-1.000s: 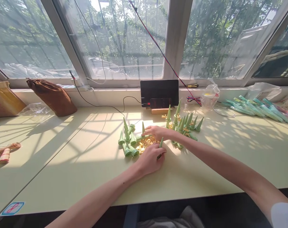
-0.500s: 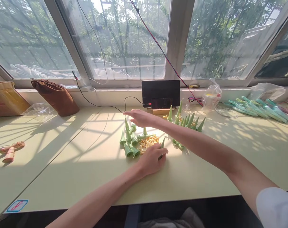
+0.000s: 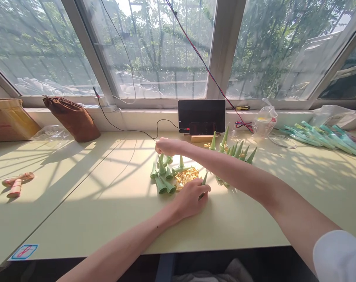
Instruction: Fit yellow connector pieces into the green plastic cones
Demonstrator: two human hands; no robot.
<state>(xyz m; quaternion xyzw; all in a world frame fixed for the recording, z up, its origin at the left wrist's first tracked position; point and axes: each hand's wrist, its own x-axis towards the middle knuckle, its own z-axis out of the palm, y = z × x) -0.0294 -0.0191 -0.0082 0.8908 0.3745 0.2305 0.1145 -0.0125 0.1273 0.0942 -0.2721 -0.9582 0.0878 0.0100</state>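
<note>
My left hand (image 3: 192, 196) rests low over the table, its fingers closed around a dark green cone (image 3: 205, 179) whose tip points up. My right hand (image 3: 168, 146) reaches across to the left, fingers closed at the top of a tall green cone (image 3: 161, 167); the fingertips and the cone's tip are partly hidden. Around that cone stand several more green cones, and hollow ones (image 3: 161, 187) lie with their open ends toward me. Between my hands is a pile of small yellowish pieces (image 3: 187, 178), beside my left hand.
More green cones with yellow pieces (image 3: 238, 149) stand right, partly behind my right forearm. A black tablet (image 3: 201, 113) stands at the back. Also there are a brown pouch (image 3: 75, 121), wooden pieces (image 3: 17, 185) on the left, a bagged cup (image 3: 264, 121) and teal packages (image 3: 321, 135).
My right hand has gone from outstretched fingers to closed ones, lowered onto the tall cone's top. My left hand keeps hold of its cone. The whole view has shifted slightly.
</note>
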